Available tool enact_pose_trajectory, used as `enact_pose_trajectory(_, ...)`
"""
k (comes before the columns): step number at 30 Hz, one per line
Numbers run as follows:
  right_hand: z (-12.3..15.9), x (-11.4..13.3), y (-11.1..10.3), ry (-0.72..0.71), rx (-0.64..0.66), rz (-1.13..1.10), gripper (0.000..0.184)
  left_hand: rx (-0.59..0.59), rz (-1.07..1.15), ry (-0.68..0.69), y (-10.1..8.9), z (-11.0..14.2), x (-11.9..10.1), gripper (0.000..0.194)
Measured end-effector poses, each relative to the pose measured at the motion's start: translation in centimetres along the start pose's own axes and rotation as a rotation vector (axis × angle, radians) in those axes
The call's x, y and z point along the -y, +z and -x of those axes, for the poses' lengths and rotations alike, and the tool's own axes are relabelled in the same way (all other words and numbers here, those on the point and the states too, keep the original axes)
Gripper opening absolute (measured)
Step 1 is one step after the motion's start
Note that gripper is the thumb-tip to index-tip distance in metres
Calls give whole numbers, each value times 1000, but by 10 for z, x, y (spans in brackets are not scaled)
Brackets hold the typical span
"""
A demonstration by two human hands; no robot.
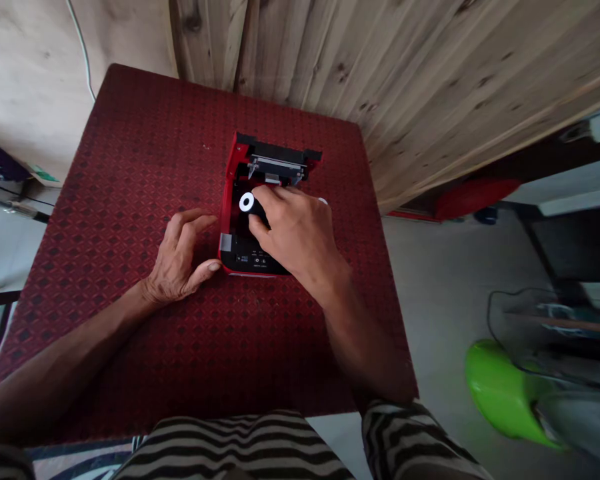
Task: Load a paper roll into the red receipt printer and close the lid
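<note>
A small red and black printer sits on the table with its lid raised at the back. My right hand reaches over its open bay and grips a dark roll with white ends between thumb and fingers. Most of the roll is hidden under this hand, as is the right side of the printer. To the left of the printer is my left hand, fingers apart and holding nothing. Its thumb tip is at the printer's front left corner; whether it touches I cannot tell.
The table has a red patterned cover. A wooden plank wall rises behind it, with a pale cable at the back left. On the floor to the right lies a bright green plastic thing, near a dark cord.
</note>
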State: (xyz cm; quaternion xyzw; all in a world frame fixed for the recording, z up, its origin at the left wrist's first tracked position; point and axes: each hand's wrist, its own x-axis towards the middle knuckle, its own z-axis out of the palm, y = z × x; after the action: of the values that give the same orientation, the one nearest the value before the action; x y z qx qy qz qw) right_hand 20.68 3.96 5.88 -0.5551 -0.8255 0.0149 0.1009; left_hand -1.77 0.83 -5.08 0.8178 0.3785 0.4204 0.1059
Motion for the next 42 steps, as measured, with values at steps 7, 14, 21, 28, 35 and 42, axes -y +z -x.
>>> enact_pose_trajectory(7, 54, -35, -54, -13, -433, -561, 30, 16, -16, 8, -4, -1, 1, 67)
enact_pose_trajectory(14, 106, -97, -69, 184, -500, -867, 26, 10, -58, 28, -5, -3, 4, 66)
enact_pose_trajectory(21, 107, -183, 31, 483, -363, -970, 34, -5, -101, 40, -4, -4, 5, 67)
enact_pose_trajectory(28, 108, -200, 68, 507, -287, -965, 39, -11, -103, 55, -3, -5, 5, 68)
enact_pose_trajectory(35, 123, -195, 46, 538, -437, -724, 53, -8, -91, 46, -4, -7, 4, 69)
enact_pose_trajectory(42, 69, -128, 13, 427, -469, -230, 37, 0, -83, 37, -3, -6, 4, 69)
